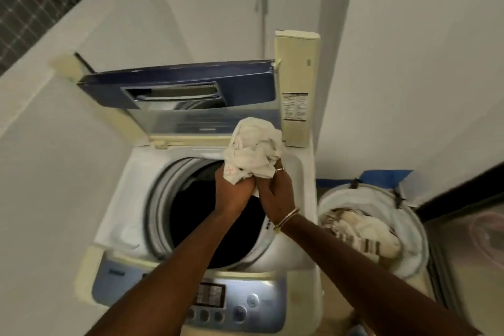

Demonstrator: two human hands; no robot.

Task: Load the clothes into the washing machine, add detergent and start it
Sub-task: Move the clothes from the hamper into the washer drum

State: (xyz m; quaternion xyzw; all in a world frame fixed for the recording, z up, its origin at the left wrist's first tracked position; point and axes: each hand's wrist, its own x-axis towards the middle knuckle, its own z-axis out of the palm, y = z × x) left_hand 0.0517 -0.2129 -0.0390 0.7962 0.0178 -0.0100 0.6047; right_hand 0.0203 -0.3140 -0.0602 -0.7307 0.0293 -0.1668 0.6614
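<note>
White top-loading washing machine [131, 199] with lid up, inside too dark to see. Over its hole, left hand [231, 196] and right hand [278, 196] both curled tight round a crumpled white cloth [256, 150]. Beside it on the right, round white laundry basket [362, 196] holding more blurry clothes [362, 232].

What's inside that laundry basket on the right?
The basket holds crumpled cream cloth and a brown-striped piece. Whatever lies under that pile is covered, so I cannot tell.
</note>
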